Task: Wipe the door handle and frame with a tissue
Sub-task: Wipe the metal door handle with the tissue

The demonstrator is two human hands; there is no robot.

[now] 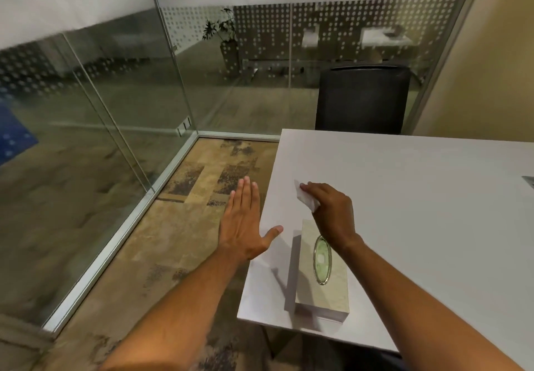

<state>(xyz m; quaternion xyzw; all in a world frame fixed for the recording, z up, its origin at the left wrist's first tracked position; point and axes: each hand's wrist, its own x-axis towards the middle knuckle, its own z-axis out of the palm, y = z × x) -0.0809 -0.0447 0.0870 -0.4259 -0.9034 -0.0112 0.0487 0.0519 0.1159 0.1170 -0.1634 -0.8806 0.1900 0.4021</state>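
My right hand (332, 212) is over the white table, fingers closed on a white tissue (304, 196) that sticks out past the fingertips. Just behind that hand stands a beige tissue box (326, 287) with an oval metal-rimmed slot, near the table's front left corner. My left hand (242, 223) hovers flat and open, fingers together and thumb spread, at the table's left edge above the floor. A glass door panel (109, 105) with a metal frame (173, 61) is on the left; no door handle shows in this view.
The white table (419, 197) fills the right side. A black chair (361, 99) stands behind its far edge. Glass walls with dotted film enclose the room, with a metal floor rail (121, 235) along the left. Patterned carpet lies between table and glass.
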